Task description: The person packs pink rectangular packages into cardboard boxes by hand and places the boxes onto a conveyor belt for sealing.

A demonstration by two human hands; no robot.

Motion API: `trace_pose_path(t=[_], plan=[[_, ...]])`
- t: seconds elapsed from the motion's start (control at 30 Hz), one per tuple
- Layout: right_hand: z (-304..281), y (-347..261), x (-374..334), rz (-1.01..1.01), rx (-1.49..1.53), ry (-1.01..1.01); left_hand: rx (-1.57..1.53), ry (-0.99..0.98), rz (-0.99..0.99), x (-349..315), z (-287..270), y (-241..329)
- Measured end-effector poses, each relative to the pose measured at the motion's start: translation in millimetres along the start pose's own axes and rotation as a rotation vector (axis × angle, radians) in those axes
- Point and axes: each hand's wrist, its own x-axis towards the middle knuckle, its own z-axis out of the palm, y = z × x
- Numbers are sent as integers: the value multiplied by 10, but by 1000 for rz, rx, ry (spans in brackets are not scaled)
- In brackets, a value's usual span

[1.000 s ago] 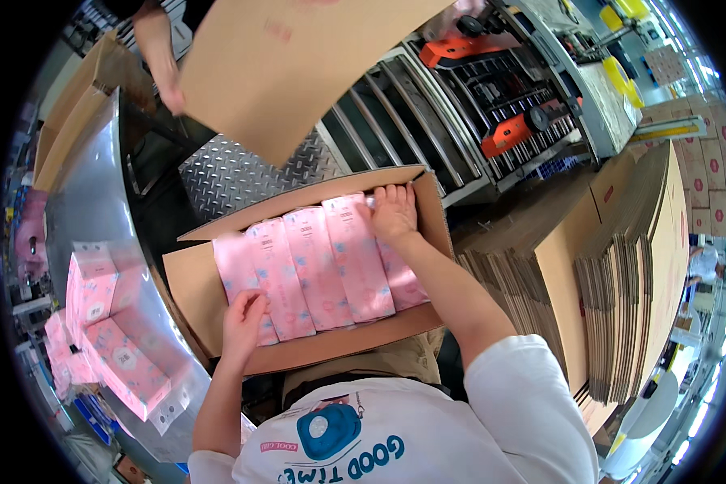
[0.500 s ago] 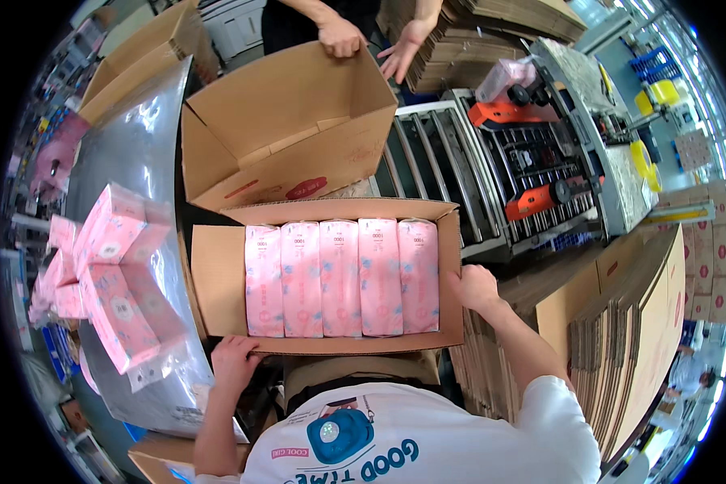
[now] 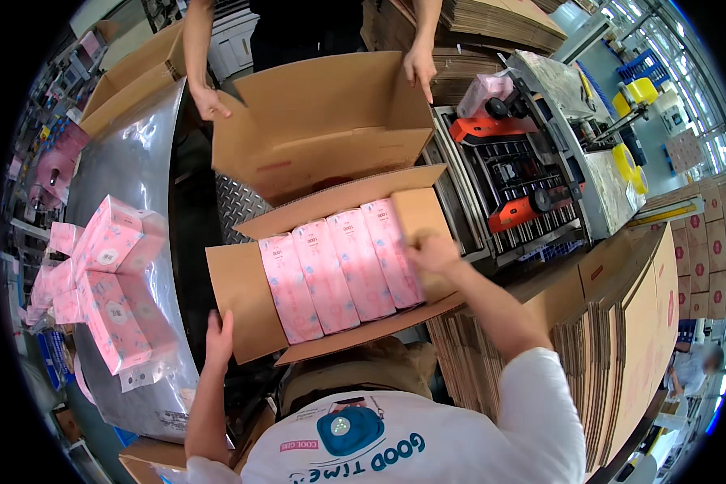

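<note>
In front of me an open cardboard carton [image 3: 246, 302] sits turned at an angle, filled with a row of pink tissue packs [image 3: 323, 278]. Its right end flap [image 3: 427, 214] is folded inward over the last pack. My right hand [image 3: 434, 254] is on that flap, its fingers smeared by motion. My left hand [image 3: 219, 339] is beside the outspread left flap, fingers stretched out along its edge. Across from me a co-worker's two hands [image 3: 210, 103] are at a second open carton [image 3: 315, 137], which shows no contents.
More pink packs [image 3: 109, 282] are piled on the metal table [image 3: 129, 153] at left. A carton sealer with orange arms [image 3: 492, 129] stands right of the co-worker's carton. Flattened cartons [image 3: 613, 347] are stacked close by my right arm.
My carton has turned clockwise, and its right flap has folded in under my right hand. My left hand has moved to the left flap. The co-worker's carton has shifted right, hands now at its two ends.
</note>
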Motion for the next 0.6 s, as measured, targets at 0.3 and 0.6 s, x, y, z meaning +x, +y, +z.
trace_pose_path(t=[0.3, 0.6], plan=[[172, 204, -447, -677, -185, -669, 597, -510, 761, 26, 839, 780], [494, -137, -160, 246, -15, 325, -359, 54, -119, 1689, 432, 786]])
